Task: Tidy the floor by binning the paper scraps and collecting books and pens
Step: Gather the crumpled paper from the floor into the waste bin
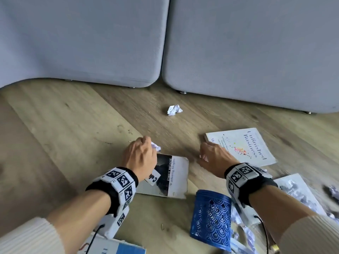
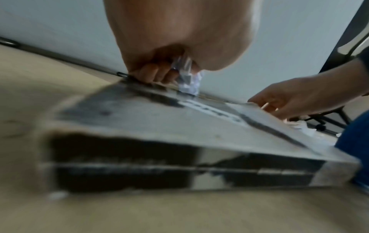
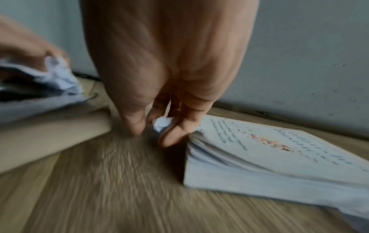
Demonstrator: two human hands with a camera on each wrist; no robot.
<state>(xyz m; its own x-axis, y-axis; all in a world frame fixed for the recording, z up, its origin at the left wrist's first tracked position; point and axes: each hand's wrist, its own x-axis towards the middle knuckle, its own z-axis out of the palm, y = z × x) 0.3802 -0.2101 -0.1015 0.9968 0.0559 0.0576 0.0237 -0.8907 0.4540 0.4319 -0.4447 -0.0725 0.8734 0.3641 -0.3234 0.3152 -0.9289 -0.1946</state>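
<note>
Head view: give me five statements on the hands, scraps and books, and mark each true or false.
1. The left hand holds a crumpled scrap. True.
2. The right hand is open and holds nothing. False: it pinches a small scrap beside the white book.
3. A loose scrap lies on the floor near the sofa. True.
4. The blue basket stands upright. False: it lies on its side.
5. The dark book is stacked on the white book. False: they lie apart on the floor.
</note>
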